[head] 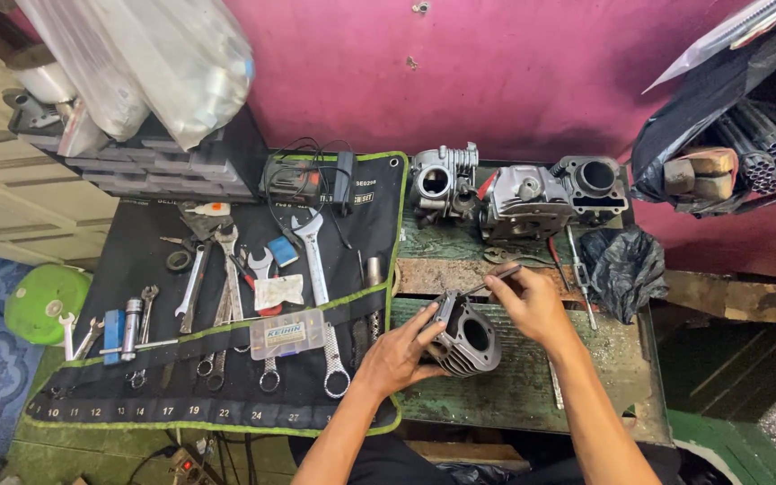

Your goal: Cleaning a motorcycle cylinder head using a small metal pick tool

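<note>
My left hand grips a grey finned engine cylinder, holding it tilted on the worn green workbench with its round bore facing up and right. My right hand pinches a thin dark rod-like tool whose tip points at the upper edge of the cylinder. Both forearms reach in from the bottom of the view.
A black tool roll with green trim lies on the left, carrying several wrenches and a small clear box. Engine heads and another cylinder stand at the back. A black plastic bag sits right. Drawers stand back left.
</note>
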